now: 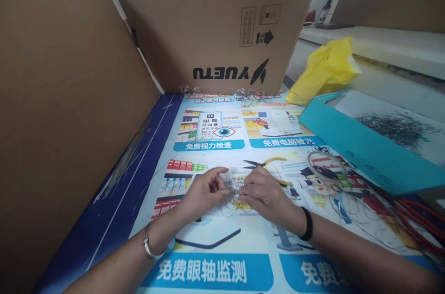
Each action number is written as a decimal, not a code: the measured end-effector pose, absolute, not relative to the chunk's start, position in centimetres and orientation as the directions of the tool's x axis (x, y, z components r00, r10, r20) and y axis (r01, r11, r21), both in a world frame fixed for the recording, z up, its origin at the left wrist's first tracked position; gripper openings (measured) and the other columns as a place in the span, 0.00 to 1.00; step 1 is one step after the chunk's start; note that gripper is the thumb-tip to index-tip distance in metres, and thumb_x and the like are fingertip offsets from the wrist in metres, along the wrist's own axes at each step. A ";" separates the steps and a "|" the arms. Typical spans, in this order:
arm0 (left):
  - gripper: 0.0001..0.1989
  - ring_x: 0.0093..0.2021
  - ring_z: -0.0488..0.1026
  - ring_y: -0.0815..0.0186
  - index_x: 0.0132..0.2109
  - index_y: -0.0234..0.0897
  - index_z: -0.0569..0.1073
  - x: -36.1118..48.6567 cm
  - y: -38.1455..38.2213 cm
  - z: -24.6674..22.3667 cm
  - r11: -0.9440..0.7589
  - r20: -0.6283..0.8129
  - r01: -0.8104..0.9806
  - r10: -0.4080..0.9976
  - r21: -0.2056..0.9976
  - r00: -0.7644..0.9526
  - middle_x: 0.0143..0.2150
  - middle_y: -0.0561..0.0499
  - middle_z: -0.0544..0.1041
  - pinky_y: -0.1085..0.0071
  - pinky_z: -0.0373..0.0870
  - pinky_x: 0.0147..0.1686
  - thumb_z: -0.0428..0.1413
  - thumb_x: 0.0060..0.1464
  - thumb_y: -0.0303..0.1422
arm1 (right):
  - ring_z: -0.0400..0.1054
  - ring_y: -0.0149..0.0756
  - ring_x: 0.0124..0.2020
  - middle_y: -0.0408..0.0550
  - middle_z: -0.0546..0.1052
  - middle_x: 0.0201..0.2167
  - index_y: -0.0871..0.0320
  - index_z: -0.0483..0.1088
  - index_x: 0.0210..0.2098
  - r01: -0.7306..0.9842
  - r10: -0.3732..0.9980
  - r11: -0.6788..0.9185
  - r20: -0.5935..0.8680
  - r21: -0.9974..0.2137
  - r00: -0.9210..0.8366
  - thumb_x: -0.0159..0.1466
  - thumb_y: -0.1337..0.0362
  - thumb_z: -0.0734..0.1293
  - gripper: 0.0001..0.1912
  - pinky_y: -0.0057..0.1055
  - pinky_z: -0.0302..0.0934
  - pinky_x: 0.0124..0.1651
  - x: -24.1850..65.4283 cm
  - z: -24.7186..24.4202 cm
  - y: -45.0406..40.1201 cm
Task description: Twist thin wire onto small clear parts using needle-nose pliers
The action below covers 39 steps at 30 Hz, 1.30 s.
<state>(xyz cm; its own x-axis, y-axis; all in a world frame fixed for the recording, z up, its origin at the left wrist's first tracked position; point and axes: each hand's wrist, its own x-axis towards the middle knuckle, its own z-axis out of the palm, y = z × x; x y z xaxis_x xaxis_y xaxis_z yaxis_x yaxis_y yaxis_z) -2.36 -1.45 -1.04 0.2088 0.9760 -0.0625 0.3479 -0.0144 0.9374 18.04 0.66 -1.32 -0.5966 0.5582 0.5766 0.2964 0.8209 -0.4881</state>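
Note:
Between my two hands, over the middle of the printed sheet (pixel 255 238), is a small tangle of thin silvery wire (pixel 230 187) bent into loops. My left hand (pixel 207 188) pinches its left side between thumb and forefinger. From the right, my right hand (pixel 266 192) closes its fingers on the wire's other side. The exact shape of the wire is blurred. Just behind my right hand lie pliers with yellow handles (pixel 276 160) and dark jaws, partly hidden by that hand.
Cardboard panels (pixel 208 20) stand at the back and left. To the right are a turquoise box (pixel 358 155) holding many thin wire pieces (pixel 392 129), a yellow bag (pixel 323 71), a wire coil (pixel 327 164) and red cords (pixel 417 224). Wire scraps (pixel 250 96) lie along the back panel.

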 end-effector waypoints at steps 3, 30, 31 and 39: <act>0.25 0.25 0.64 0.74 0.52 0.35 0.66 -2.4 -1.4 -1.0 0.018 -0.084 0.305 0.975 0.952 0.207 0.28 0.57 0.68 0.76 0.62 0.27 0.59 0.45 0.29 | 0.61 0.34 0.31 0.45 0.71 0.26 0.57 0.71 0.30 0.287 0.553 0.823 0.580 -0.490 -0.597 0.62 0.66 0.64 0.05 0.35 0.57 0.37 18.1 -1.3 0.7; 0.12 0.31 0.72 0.69 0.44 0.39 0.72 -2.5 -3.0 -1.4 -0.318 0.218 0.497 0.944 0.808 0.249 0.34 0.51 0.77 0.73 0.70 0.32 0.55 0.51 0.25 | 0.59 0.35 0.30 0.47 0.69 0.24 0.58 0.71 0.30 0.460 0.537 0.842 0.517 -0.281 -0.667 0.63 0.67 0.62 0.08 0.35 0.55 0.35 18.5 -1.4 -1.0; 0.13 0.33 0.74 0.67 0.46 0.39 0.72 -2.5 -3.2 -1.3 -0.386 0.258 0.513 0.917 0.767 0.303 0.36 0.50 0.78 0.71 0.71 0.35 0.54 0.52 0.24 | 0.59 0.35 0.30 0.47 0.69 0.24 0.58 0.70 0.29 0.470 0.532 0.844 0.506 -0.258 -0.679 0.63 0.67 0.62 0.07 0.35 0.55 0.35 18.6 -1.5 -1.3; 0.20 0.42 0.74 0.64 0.56 0.42 0.65 -2.3 -3.8 -0.9 -0.677 0.313 0.518 0.718 0.524 0.622 0.44 0.46 0.77 0.68 0.73 0.38 0.48 0.58 0.23 | 0.59 0.35 0.28 0.47 0.71 0.23 0.59 0.70 0.29 0.491 0.502 0.856 0.495 -0.164 -0.709 0.62 0.70 0.63 0.06 0.35 0.54 0.31 18.9 -2.0 -2.4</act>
